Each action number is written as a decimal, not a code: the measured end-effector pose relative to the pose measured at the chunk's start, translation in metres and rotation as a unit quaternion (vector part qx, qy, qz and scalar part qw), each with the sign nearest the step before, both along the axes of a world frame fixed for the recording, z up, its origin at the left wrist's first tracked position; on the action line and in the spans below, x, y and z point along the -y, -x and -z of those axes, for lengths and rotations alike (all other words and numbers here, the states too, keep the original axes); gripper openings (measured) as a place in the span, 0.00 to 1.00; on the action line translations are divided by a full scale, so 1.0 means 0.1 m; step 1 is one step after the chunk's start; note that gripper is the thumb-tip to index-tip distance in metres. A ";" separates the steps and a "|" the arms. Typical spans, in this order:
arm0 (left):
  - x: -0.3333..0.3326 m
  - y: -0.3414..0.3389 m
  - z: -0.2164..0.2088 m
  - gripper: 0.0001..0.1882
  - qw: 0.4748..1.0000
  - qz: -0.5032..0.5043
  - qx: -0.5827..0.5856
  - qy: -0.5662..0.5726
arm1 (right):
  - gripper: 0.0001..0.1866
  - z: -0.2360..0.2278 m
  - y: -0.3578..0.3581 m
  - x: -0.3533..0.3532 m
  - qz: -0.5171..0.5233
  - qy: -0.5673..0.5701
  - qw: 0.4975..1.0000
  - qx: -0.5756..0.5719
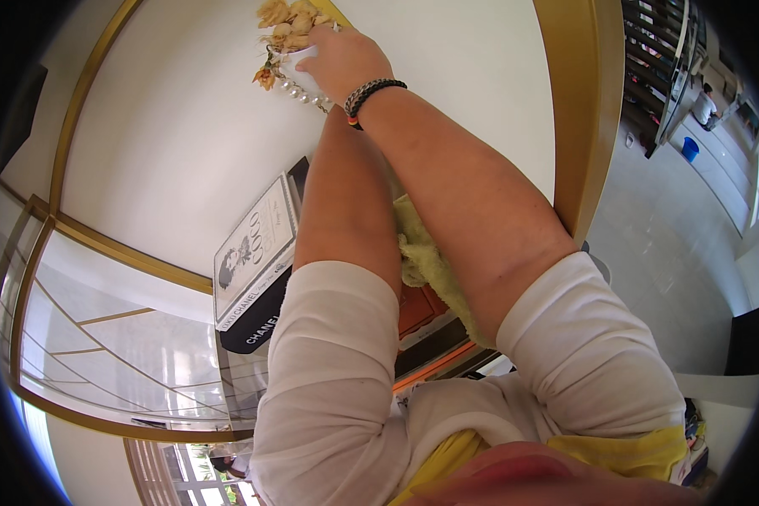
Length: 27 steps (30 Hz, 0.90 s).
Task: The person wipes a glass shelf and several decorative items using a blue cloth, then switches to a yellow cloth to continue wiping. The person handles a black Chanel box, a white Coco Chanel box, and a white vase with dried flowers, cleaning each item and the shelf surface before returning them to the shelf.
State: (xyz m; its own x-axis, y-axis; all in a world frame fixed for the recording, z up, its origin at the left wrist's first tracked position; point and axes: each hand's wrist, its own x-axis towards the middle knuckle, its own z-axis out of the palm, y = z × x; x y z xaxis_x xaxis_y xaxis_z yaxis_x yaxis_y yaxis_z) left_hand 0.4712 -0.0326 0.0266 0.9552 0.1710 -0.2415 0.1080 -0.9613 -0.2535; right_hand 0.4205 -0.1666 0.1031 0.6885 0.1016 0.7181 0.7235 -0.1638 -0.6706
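At the top of the view, my right hand (350, 66), with a dark braided bracelet at its wrist, is closed on a white vase (299, 69). Only part of the vase shows. Dried yellowish flowers (291, 24) stand at its top, and a string of white pearl-like beads (299, 91) hangs beside it. My left forearm (346, 202) reaches up and passes behind the right wrist. The left hand itself is hidden there, so its fingers cannot be made out. A light green fluffy cloth (426, 257) lies below and between my forearms.
White panels with a gold-coloured frame (594, 110) surround the reach. Stacked books (257, 253), white above black, sit left of my left forearm. An orange box (422, 312) shows under the cloth. Far right are a blue bucket (691, 149) and a seated person (704, 107).
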 end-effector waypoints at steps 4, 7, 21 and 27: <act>-0.01 -0.01 0.02 0.19 1.000 0.003 0.001 0.002 | 0.16 0.01 -0.01 0.00 -0.028 0.011 0.999 -0.013; -0.01 0.00 0.03 0.19 1.000 0.005 0.003 0.001 | 0.16 0.02 -0.03 0.00 -0.029 0.022 0.999 -0.011; 0.45 0.62 -0.32 0.18 0.999 0.020 0.030 -0.015 | 0.15 0.03 -0.14 0.12 -0.055 0.067 0.996 -0.007; 0.83 2.19 -0.93 0.18 0.994 0.067 0.091 -0.005 | 0.16 -0.08 0.00 0.07 -0.030 0.140 0.990 -0.007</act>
